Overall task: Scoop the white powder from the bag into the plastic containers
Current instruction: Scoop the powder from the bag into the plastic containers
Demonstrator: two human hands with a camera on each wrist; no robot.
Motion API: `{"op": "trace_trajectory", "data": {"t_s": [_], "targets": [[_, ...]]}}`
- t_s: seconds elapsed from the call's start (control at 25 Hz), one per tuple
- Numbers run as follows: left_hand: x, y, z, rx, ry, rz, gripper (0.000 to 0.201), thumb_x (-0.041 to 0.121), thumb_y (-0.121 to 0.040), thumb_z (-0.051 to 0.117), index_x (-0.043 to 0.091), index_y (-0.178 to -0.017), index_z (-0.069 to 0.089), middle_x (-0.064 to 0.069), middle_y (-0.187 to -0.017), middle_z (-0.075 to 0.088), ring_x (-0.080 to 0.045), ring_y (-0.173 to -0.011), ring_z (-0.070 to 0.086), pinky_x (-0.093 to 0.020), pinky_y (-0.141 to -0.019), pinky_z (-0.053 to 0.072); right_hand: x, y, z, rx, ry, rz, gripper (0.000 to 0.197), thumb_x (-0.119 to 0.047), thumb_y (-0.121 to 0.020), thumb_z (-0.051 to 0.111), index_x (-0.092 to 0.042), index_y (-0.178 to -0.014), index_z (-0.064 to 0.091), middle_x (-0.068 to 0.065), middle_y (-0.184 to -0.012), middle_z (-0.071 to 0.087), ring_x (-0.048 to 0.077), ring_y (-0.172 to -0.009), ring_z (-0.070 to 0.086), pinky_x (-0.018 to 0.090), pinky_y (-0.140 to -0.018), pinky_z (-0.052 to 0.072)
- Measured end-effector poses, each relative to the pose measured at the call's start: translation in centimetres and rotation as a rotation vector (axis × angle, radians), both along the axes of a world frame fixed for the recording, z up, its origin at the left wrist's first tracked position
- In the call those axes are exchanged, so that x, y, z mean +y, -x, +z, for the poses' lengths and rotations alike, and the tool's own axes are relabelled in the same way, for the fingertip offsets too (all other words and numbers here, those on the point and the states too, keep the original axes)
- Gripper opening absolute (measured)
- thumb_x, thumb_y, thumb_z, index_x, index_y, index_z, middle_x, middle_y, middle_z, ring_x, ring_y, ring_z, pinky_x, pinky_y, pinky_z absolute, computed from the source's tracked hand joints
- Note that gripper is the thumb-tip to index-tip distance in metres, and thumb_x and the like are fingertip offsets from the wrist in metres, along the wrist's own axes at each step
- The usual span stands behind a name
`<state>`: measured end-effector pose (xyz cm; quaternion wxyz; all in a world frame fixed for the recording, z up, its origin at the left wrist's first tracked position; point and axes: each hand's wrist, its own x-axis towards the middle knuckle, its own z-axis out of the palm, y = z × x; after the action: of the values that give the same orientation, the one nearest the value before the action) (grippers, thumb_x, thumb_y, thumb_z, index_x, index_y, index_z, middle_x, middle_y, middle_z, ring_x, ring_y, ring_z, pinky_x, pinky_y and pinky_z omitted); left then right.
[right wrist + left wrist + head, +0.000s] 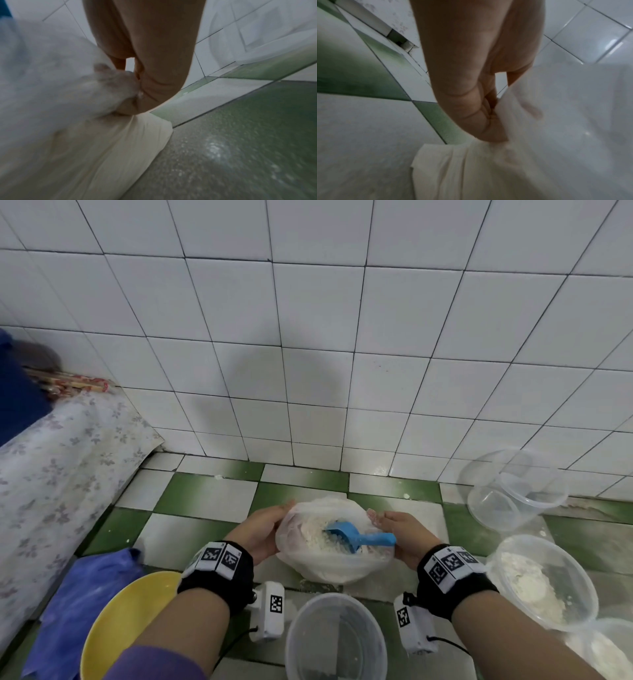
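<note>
A clear plastic bag [329, 565] of white powder [313, 534] sits on the green-and-white tiled floor. A blue scoop [359, 537] lies inside it, handle pointing right, and no hand holds it. My left hand [265, 530] grips the bag's left rim; my right hand [399, 534] grips the right rim. In the left wrist view the fingers [471, 115] curl into the bag film [556, 121]. The right wrist view shows fingers [154, 88] pinching the bag film [60, 88]. An empty round container [335, 642] stands just in front of the bag. To the right, a container [541, 580] holds powder.
Two empty stacked containers [513, 491] lean at the wall on the right; another container with powder [606, 652] is at the bottom right. A yellow bowl [116, 628] and a blue sheet [72, 611] lie at the lower left, beside a floral covering [58, 474]. A white tiled wall [325, 337] rises behind.
</note>
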<state>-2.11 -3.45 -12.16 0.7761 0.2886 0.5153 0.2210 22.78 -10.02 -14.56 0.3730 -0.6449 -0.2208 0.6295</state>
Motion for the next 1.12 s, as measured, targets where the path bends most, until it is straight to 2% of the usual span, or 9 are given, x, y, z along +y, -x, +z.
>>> {"op": "trace_trajectory", "data": {"t_s": [0.2,0.32,0.4,0.52,0.64,0.76,0.84,1.0,1.12], "targets": [[0.1,-0.5,-0.3,-0.062,0.048,0.049,0.043,0.026,-0.100,0.048,-0.008,-0.124,0.058,-0.025,-0.123,0.063,-0.031,-0.099,0.065,-0.037,-0.079,0.058,0.9,0.5,-0.1,0.057,-0.008,-0.106,0.032,-0.027,-0.094,0.056,0.004,-0.097,0.061,0.020,-0.091,0.067,0.027,-0.072,0.062,0.033,-0.064,0.054],[0.2,-1.0,-0.5,-0.080,0.067,0.077,0.041,0.024,-0.101,0.045,-0.008,-0.123,0.059,-0.024,-0.117,0.066,-0.031,-0.097,0.065,-0.039,-0.085,0.053,1.4,1.0,-0.1,0.065,-0.034,-0.144,0.030,-0.024,-0.097,0.053,0.005,-0.098,0.060,0.019,-0.090,0.067,0.023,-0.070,0.064,0.025,-0.055,0.053],[0.3,-1.2,-0.3,-0.069,0.056,0.078,0.040,0.024,-0.102,0.044,-0.007,-0.122,0.059,-0.022,-0.112,0.068,-0.029,-0.091,0.066,-0.039,-0.084,0.053,1.5,1.2,-0.1,0.021,-0.042,-0.140,0.029,-0.025,-0.097,0.052,0.002,-0.091,0.057,0.015,-0.080,0.062,0.019,-0.064,0.059,0.022,-0.048,0.049],[0.0,-0.9,-0.5,-0.001,0.039,0.003,0.039,0.027,-0.101,0.048,-0.002,-0.123,0.059,-0.016,-0.104,0.070,-0.025,-0.084,0.068,-0.035,-0.072,0.057,0.8,0.3,-1.8,-0.041,-0.061,-0.108,0.028,-0.034,-0.093,0.056,-0.007,-0.085,0.053,0.012,-0.076,0.050,0.019,-0.061,0.047,0.026,-0.049,0.043],[-0.8,0.1,-0.9,0.045,0.042,-0.134,0.042,0.033,-0.098,0.050,0.003,-0.125,0.059,-0.014,-0.112,0.069,-0.023,-0.092,0.067,-0.037,-0.077,0.057,-0.7,-0.2,-3.4,-0.168,-0.078,-0.024,0.031,-0.041,-0.091,0.058,-0.015,-0.077,0.050,0.009,-0.070,0.047,0.017,-0.054,0.040,0.027,-0.046,0.033],[-1.3,0.1,-0.8,0.099,0.019,-0.191,0.041,0.036,-0.098,0.049,0.005,-0.124,0.059,-0.011,-0.107,0.071,-0.022,-0.091,0.067,-0.038,-0.078,0.058,-1.5,0.3,-3.7,-0.302,-0.107,-0.007,0.031,-0.040,-0.091,0.058,-0.015,-0.076,0.049,0.017,-0.076,0.054,0.018,-0.061,0.047,0.030,-0.055,0.041],[-1.3,-0.1,-0.6,0.146,-0.024,-0.175,0.044,0.039,-0.099,0.048,0.005,-0.125,0.057,-0.011,-0.105,0.071,-0.023,-0.089,0.067,-0.041,-0.080,0.058,-1.5,0.6,-2.6,-0.408,-0.124,-0.010,0.030,-0.041,-0.092,0.056,-0.013,-0.079,0.049,0.010,-0.078,0.055,0.018,-0.068,0.049,0.030,-0.062,0.043],[-1.5,0.4,0.0,0.129,-0.024,-0.235,0.066,0.063,-0.090,0.043,0.008,-0.119,0.063,-0.015,-0.112,0.071,-0.027,-0.096,0.069,-0.039,-0.081,0.059,-1.7,0.2,2.9,-0.598,-0.323,-0.069,0.037,-0.044,-0.096,0.042,-0.010,-0.085,0.053,0.002,-0.079,0.056,0.016,-0.071,0.053,0.026,-0.063,0.041],[-2.1,1.0,0.0,0.105,-0.038,-0.245,0.074,0.054,-0.075,0.064,0.002,-0.126,0.054,-0.018,-0.117,0.068,-0.031,-0.104,0.068,-0.039,-0.083,0.058,-2.6,0.3,6.8,-0.665,-0.303,0.277,0.043,-0.059,-0.090,0.043,-0.018,-0.090,0.055,-0.005,-0.075,0.058,0.008,-0.063,0.054,0.024,-0.060,0.040]]}}
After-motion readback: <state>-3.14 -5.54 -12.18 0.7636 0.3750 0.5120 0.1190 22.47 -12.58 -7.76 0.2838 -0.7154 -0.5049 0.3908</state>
